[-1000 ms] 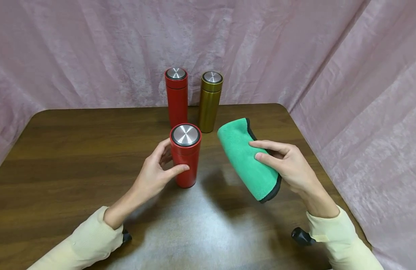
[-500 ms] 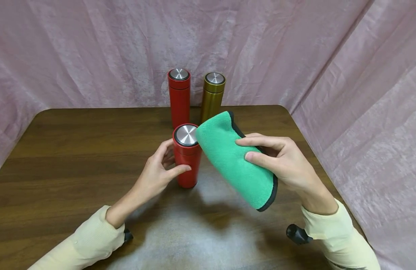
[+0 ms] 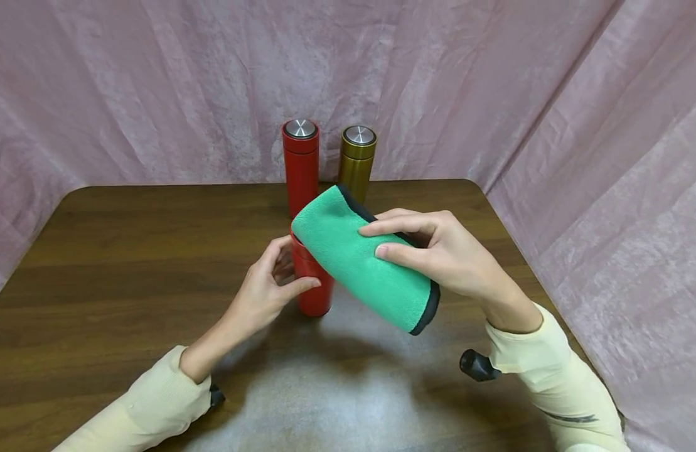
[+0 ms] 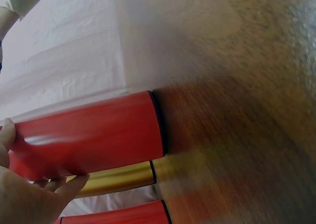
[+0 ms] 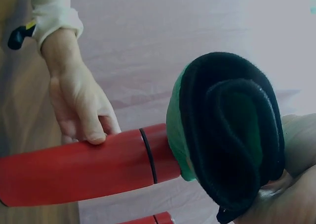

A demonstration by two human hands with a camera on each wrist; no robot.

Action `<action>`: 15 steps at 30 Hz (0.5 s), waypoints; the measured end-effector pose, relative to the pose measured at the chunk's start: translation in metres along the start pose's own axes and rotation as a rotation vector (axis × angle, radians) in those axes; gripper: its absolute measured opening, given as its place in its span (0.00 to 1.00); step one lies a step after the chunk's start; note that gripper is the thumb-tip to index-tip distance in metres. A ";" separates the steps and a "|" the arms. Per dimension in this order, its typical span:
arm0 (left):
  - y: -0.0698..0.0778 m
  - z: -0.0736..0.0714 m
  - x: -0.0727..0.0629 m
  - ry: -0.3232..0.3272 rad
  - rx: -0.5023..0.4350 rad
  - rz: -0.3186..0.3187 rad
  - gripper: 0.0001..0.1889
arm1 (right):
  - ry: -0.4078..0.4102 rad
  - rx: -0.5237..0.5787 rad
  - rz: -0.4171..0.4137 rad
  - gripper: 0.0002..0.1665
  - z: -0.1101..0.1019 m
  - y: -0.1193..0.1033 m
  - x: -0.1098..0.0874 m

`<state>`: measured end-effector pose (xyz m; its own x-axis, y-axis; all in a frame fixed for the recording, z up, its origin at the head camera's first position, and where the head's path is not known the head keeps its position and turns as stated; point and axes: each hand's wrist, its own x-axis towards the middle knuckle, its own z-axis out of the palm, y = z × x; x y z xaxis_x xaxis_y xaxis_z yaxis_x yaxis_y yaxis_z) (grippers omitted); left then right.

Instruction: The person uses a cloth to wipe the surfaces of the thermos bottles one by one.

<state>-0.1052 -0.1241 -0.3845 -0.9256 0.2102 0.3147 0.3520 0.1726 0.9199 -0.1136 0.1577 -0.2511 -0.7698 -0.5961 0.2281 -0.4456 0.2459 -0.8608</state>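
A red thermos bottle [image 3: 315, 295] stands upright on the wooden table, my left hand [image 3: 271, 282] gripping its side with the thumb across the front. My right hand [image 3: 427, 248] pinches a folded green cloth [image 3: 359, 270] with dark edging between thumb and fingers. In the head view the cloth overlaps the bottle's lid and hides it. From the right wrist, the cloth [image 5: 227, 130] sits right at the lid end of the red thermos bottle [image 5: 89, 172]; its layered dark-edged end faces this camera. The left wrist view shows the bottle's black-rimmed base close over the tabletop.
Behind the held bottle stand a second red thermos bottle [image 3: 300, 169] and a gold one [image 3: 358, 160], both with silver lids. Pink curtains [image 3: 212, 94] hang behind and to the right of the brown wooden table [image 3: 127, 263]. A black wrist camera [image 3: 479, 365] juts from the right sleeve.
My right hand has moved left with the green cloth, from beside the red thermos bottle to over its lid. The left hand keeps its grip on the bottle in nearly the same place.
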 end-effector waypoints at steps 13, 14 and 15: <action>0.001 0.000 0.000 -0.005 -0.011 -0.001 0.37 | -0.042 -0.139 0.108 0.16 -0.013 -0.012 0.028; 0.001 0.000 0.001 -0.005 -0.012 -0.001 0.37 | -0.040 -0.157 0.122 0.16 -0.015 -0.012 0.029; 0.001 0.001 0.001 -0.005 -0.014 0.000 0.37 | -0.039 -0.168 0.136 0.16 -0.016 -0.012 0.030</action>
<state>-0.1052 -0.1232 -0.3831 -0.9248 0.2149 0.3140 0.3504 0.1595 0.9229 -0.1381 0.1488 -0.2266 -0.8114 -0.5768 0.0943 -0.4108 0.4480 -0.7941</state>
